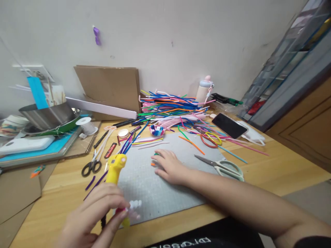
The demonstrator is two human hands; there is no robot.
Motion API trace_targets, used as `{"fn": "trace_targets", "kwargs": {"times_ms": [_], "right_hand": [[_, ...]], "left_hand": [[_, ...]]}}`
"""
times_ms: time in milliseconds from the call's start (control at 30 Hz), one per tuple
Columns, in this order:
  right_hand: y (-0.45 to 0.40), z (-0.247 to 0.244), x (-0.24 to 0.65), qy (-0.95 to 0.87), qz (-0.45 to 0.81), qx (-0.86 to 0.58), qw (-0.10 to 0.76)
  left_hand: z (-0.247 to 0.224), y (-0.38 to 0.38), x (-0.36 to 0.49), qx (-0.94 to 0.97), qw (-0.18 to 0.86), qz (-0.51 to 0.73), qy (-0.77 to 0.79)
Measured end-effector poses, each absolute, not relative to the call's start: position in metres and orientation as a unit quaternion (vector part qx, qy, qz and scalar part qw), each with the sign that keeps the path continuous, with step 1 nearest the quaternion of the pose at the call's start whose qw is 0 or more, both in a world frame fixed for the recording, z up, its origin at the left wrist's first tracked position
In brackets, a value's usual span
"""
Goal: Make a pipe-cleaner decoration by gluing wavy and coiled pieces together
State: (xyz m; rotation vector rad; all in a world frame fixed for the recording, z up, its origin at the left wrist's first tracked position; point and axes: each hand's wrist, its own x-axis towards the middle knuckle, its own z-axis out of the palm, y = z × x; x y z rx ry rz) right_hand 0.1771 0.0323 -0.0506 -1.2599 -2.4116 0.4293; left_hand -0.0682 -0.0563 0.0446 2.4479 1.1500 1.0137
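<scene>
My left hand (98,213), low in the view, pinches a small fuzzy piece (134,204) with white, pink and yellow parts; it is blurred, so its exact form cannot be made out. Just beyond those fingers is a yellow glue gun (115,168), its lower part hidden behind the hand. My right hand (169,167) rests on the grey cutting mat (160,199) with its fingers spread. Small orange (153,164) and green (156,154) bits show at its fingertips, partly covered.
Green-handled scissors (227,168) lie right of my right hand, black-handled scissors (91,167) at left. Behind are a heap of pipe cleaners (173,110), cardboard (111,89), a phone (229,124) and a bottle (203,91). A metal bowl (49,115) stands far left.
</scene>
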Motion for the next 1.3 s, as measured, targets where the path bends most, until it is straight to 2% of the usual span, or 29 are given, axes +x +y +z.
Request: {"fn": "trace_targets", "kwargs": {"times_ms": [67, 133, 200, 267, 367, 533, 633, 733, 800, 933, 1000, 1167, 1233, 1300], "right_hand": [[0.040, -0.043, 0.182, -0.835, 0.160, -0.451, 0.270], [0.042, -0.032, 0.190, -0.768, 0.178, -0.473, 0.394], [0.038, -0.020, 0.199, -0.685, 0.257, -0.492, 0.471], [0.030, -0.009, 0.203, -0.638, 0.430, -0.470, 0.433], [0.016, 0.004, 0.203, -0.564, 0.667, -0.344, 0.344], [0.000, 0.018, 0.201, -0.459, 0.769, -0.220, 0.387], [-0.007, 0.020, 0.205, -0.398, 0.788, -0.249, 0.397], [-0.009, 0.019, 0.212, -0.351, 0.776, -0.275, 0.446], [-0.006, 0.019, 0.219, -0.322, 0.758, -0.271, 0.498], [0.000, 0.031, 0.246, -0.315, 0.699, -0.247, 0.593], [0.000, 0.046, 0.261, -0.348, 0.656, -0.257, 0.618], [-0.007, 0.085, 0.283, -0.454, 0.502, -0.279, 0.681], [-0.008, 0.087, 0.280, -0.486, 0.517, -0.280, 0.647], [-0.006, 0.075, 0.270, -0.509, 0.577, -0.273, 0.578]], "left_hand": [[0.049, -0.056, -0.056, 0.866, 0.137, 0.318, 0.360], [0.052, -0.053, -0.047, 0.875, 0.140, 0.309, 0.344], [0.055, -0.050, -0.039, 0.878, 0.132, 0.314, 0.337], [0.058, -0.045, -0.030, 0.881, 0.111, 0.324, 0.326], [0.063, -0.038, -0.010, 0.889, 0.089, 0.333, 0.301], [0.056, -0.031, 0.035, 0.924, 0.108, 0.287, 0.228], [0.048, -0.032, 0.054, 0.938, 0.112, 0.253, 0.207], [0.052, -0.038, 0.059, 0.924, 0.160, 0.283, 0.203], [0.058, -0.041, 0.053, 0.878, 0.264, 0.337, 0.213], [0.063, -0.040, 0.034, 0.641, 0.575, 0.413, 0.296], [0.058, -0.033, 0.025, 0.522, 0.658, 0.427, 0.334], [0.037, -0.013, 0.012, 0.397, 0.704, 0.450, 0.380], [0.030, -0.006, 0.007, 0.381, 0.708, 0.458, 0.378], [0.024, 0.001, 0.001, 0.366, 0.716, 0.455, 0.383]]}}
